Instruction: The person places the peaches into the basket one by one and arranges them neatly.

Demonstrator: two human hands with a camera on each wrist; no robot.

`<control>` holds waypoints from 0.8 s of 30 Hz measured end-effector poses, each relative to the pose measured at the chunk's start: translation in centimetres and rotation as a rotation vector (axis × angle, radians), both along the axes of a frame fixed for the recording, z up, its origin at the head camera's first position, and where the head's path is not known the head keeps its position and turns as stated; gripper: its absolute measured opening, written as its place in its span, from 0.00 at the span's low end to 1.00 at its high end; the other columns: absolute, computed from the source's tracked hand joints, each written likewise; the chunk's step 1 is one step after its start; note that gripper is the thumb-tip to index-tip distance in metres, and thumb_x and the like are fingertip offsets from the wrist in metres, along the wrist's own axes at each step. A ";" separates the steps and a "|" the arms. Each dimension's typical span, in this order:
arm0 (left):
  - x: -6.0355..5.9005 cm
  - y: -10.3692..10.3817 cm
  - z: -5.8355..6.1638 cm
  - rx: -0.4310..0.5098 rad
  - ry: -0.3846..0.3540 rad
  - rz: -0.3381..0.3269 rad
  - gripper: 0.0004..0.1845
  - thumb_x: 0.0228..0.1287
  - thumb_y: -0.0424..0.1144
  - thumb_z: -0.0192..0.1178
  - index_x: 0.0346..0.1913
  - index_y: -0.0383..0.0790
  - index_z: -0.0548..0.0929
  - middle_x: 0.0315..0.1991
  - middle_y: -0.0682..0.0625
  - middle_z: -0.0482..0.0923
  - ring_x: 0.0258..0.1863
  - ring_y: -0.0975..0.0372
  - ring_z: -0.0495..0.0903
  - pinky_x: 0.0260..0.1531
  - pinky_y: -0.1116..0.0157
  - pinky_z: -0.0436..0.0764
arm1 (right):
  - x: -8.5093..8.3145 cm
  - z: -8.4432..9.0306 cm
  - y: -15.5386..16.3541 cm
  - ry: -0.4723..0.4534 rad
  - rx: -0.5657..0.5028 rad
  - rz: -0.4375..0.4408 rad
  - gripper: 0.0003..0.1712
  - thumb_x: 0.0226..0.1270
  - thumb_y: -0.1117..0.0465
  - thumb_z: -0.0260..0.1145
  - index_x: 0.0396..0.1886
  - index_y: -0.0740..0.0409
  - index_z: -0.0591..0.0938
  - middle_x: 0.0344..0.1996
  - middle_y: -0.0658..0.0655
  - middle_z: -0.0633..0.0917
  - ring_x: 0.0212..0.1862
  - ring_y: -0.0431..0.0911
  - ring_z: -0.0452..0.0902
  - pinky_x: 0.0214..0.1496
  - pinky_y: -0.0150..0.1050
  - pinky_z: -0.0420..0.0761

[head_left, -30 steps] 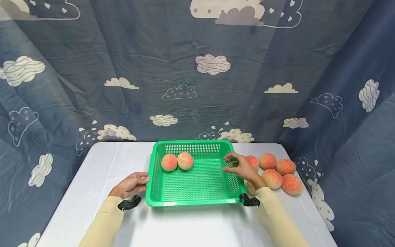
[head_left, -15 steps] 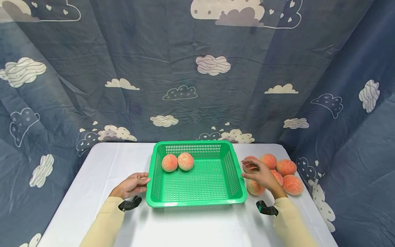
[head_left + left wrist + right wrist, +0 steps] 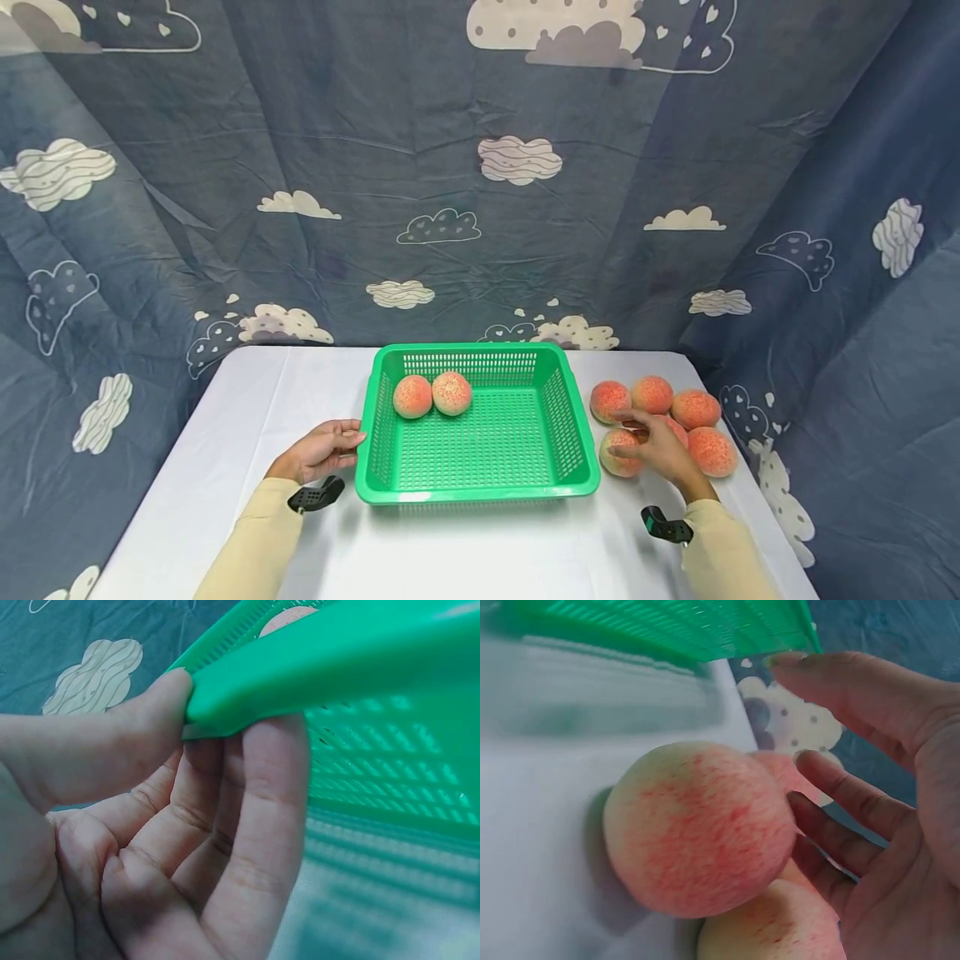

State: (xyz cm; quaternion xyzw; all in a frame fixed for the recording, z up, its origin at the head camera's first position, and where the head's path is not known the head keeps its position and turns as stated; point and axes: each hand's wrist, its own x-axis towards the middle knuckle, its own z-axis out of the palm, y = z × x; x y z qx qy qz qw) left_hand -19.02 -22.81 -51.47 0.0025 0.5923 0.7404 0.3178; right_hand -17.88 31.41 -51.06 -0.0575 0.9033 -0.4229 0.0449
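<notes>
A green plastic basket (image 3: 480,446) stands on the table with two peaches (image 3: 452,393) in its back left part. My left hand (image 3: 321,450) holds the basket's left rim; in the left wrist view the thumb lies against the rim (image 3: 247,686) and the fingers curl beneath it. Over the peach group right of the basket is my right hand (image 3: 660,450), fingers spread and holding nothing. Nearest to it is the front left peach (image 3: 617,454), pale with red speckles. In the right wrist view the fingertips are right at that peach (image 3: 697,829), with the thumb raised apart.
Several more peaches (image 3: 696,408) lie close together behind and right of my right hand, one partly hidden by it. The white table (image 3: 465,550) ends at a dark blue cloud-print curtain (image 3: 442,275) behind and at the sides.
My right hand has come out from over the basket's right side, moving right and then towards me to the front left peach. The left hand stays on the rim.
</notes>
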 end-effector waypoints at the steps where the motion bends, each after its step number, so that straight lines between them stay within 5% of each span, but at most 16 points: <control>1: 0.0 0.0 0.0 0.000 0.000 0.000 0.13 0.72 0.28 0.50 0.54 0.24 0.70 0.41 0.47 0.82 0.41 0.61 0.83 0.45 0.65 0.84 | 0.1 -0.2 0.0 -0.011 0.007 -0.006 0.36 0.51 0.62 0.77 0.59 0.69 0.74 0.56 0.69 0.77 0.59 0.64 0.71 0.60 0.59 0.73; 12: -0.2 -0.1 -0.2 0.015 -0.001 -0.004 0.10 0.72 0.28 0.50 0.52 0.26 0.71 0.40 0.48 0.82 0.42 0.61 0.83 0.45 0.65 0.83 | 0.2 -2.4 0.4 -0.059 0.054 -0.033 0.38 0.47 0.66 0.77 0.61 0.66 0.74 0.60 0.69 0.74 0.64 0.65 0.65 0.65 0.64 0.63; 24: -0.1 0.0 0.0 -0.005 -0.001 -0.001 0.15 0.72 0.29 0.50 0.56 0.22 0.69 0.40 0.47 0.83 0.42 0.61 0.84 0.45 0.65 0.84 | 0.8 -4.2 0.0 -0.075 0.117 -0.065 0.44 0.44 0.64 0.79 0.64 0.63 0.71 0.61 0.69 0.72 0.62 0.65 0.67 0.62 0.67 0.65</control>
